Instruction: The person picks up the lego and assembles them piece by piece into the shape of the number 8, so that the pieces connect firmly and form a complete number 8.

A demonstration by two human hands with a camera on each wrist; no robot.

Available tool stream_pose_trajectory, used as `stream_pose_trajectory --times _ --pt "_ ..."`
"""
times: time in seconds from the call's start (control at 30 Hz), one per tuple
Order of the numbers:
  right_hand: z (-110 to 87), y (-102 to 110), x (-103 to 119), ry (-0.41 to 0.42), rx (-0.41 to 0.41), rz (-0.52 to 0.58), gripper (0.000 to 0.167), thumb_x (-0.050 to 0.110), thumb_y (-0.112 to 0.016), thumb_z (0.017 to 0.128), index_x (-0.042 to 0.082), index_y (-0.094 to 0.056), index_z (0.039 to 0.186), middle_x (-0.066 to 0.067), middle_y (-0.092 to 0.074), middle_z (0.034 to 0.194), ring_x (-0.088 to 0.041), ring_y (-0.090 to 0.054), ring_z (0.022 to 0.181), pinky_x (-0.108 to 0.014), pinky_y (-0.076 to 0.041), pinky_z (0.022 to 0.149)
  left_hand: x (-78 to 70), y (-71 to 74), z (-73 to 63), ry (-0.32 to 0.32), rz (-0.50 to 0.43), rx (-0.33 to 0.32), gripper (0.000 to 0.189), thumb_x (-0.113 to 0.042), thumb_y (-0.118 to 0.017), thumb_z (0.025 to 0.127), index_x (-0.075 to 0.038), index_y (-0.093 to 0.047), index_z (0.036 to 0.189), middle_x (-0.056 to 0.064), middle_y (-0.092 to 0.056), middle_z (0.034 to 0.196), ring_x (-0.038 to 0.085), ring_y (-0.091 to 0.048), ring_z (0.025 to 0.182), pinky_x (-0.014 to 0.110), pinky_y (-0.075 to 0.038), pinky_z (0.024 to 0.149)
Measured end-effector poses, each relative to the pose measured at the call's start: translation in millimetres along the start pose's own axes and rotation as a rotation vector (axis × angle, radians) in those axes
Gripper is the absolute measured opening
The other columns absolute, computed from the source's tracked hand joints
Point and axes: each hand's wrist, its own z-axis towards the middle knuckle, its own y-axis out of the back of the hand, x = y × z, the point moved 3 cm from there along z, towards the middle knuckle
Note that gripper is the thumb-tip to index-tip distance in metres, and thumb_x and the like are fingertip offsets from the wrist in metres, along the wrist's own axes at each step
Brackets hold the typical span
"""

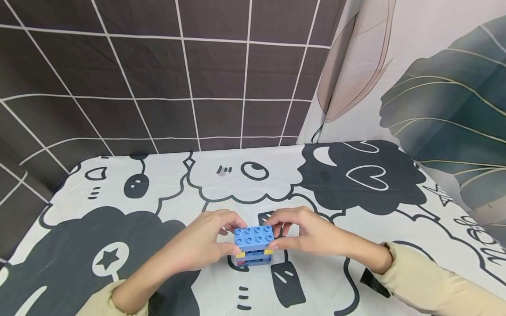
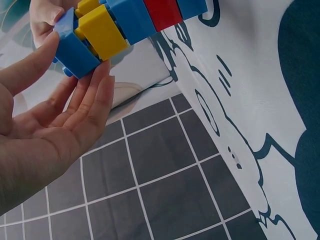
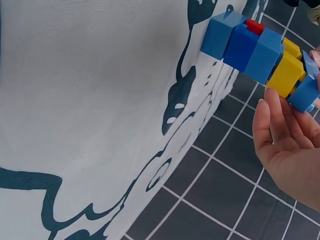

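A tower of toy building blocks stands on the cloth between my hands. Its top is a blue brick [image 1: 254,237] with two rows of round studs. My left hand [image 1: 205,239] pinches the left end of that brick, thumb at the near side and fingers behind. At the right end, my right hand [image 1: 308,230] pinches it the same way. Under it, yellow bricks [image 2: 102,32] show in both wrist views, with a gap between two of them. Lower layers hold blue bricks [image 3: 264,55] and a red brick [image 2: 162,14]. The tower's base is partly cut off in the left wrist view.
A white cloth [image 1: 245,210] with black cartoon drawings covers the surface. Behind it hangs a dark cloth with a white grid [image 1: 215,70]. A leaf-patterned curtain [image 1: 442,101] hangs at the right.
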Motion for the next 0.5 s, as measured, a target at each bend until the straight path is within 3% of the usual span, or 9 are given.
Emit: stream_pose_trajectory --times 0.23,0.5 --pt "-0.5 -0.8 -1.3 0.007 -0.009 -0.024 0.024 0.015 -0.072 0.078 0.004 -0.064 0.099 0.002 -0.063 0.085 -0.008 -0.057 0.073 -0.024 -0.049 0.066 1.3 0.1 -0.8 -0.001 0.039 -0.024 0.030 -0.008 -0.077 0.071 -0.012 -0.064 0.098 -0.006 -0.061 0.096 0.020 -0.056 0.089 0.039 -0.046 0.077" --pt "-3.2 -2.4 1.0 0.022 -0.040 -0.135 0.027 0.017 -0.073 0.077 0.003 -0.064 0.099 0.005 -0.064 0.081 -0.007 -0.059 0.074 -0.023 -0.049 0.068 1.1 -0.5 -1.0 -0.007 0.042 -0.034 0.031 -0.009 -0.078 0.070 -0.013 -0.065 0.097 -0.007 -0.062 0.096 0.019 -0.055 0.089 0.039 -0.045 0.078"
